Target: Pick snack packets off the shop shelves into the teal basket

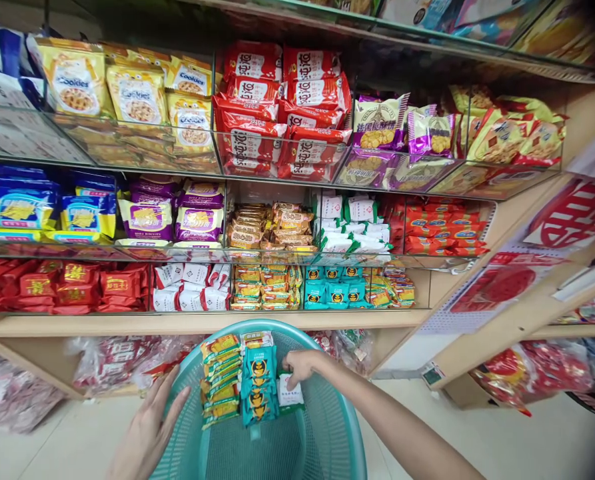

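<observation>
A teal plastic basket (350, 417) stands below the shelves. Inside it, yellow-and-green snack packets (221, 380) form a row on the left, with teal packets (260, 387) in a row beside them. To the right of these is a white snack packet (291, 393) with green edging. My right hand (301, 367) reaches into the basket, its curled fingers closed on the upper end of that white packet; part of the grip is hidden. Against the basket's left rim is my left hand (154, 417), open, fingers stretched and holding nothing.
Glass-fronted shelves (277, 257) hold sorted snacks, among them red packets (250, 140), white-and-green packets (354, 233) and teal packets (334, 293). A wooden ledge (102, 325) runs just behind the basket. Bagged goods (117, 360) lie underneath. Boxed red packages (532, 373) stand at right.
</observation>
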The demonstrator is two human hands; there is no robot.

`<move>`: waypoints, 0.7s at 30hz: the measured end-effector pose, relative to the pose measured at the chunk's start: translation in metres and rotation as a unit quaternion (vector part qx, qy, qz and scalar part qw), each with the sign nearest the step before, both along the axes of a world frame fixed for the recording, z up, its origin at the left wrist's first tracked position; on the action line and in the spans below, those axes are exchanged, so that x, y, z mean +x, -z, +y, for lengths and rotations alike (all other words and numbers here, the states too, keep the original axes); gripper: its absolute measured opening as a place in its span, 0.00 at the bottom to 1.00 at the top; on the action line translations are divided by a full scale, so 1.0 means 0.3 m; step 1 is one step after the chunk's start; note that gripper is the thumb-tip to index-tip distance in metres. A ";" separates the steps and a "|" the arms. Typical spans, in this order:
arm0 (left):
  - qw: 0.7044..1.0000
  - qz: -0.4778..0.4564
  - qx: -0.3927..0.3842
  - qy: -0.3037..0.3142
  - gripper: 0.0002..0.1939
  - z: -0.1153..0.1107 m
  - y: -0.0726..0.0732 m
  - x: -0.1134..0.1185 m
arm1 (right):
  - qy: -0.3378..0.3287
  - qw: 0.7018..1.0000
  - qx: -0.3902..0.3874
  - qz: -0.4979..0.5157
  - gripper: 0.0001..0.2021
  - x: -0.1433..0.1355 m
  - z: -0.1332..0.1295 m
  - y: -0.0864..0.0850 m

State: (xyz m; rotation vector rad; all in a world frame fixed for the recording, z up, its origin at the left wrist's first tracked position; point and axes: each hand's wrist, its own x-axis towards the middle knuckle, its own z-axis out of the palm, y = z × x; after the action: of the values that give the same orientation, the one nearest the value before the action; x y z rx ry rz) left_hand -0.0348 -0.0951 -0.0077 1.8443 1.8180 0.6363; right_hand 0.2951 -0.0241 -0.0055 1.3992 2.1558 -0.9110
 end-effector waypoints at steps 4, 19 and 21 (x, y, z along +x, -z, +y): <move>1.000 -0.007 0.029 -0.005 0.38 0.002 0.010 -0.002 | 0.014 0.999 0.025 0.016 0.26 -0.009 0.001 0.005; 1.000 -0.003 0.009 -0.013 0.39 -0.005 -0.009 0.013 | 0.040 0.986 0.164 0.012 0.47 -0.025 -0.208 0.035; 1.000 0.001 0.012 -0.016 0.40 -0.005 -0.010 0.013 | 0.032 0.986 0.161 -0.028 0.54 -0.037 -0.217 0.072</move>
State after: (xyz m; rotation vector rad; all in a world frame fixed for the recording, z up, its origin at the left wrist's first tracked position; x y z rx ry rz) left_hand -0.0308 -0.0965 -0.0048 1.8357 1.8512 0.6709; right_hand 0.2839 -0.0891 -0.0269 1.6299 2.3016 -0.5534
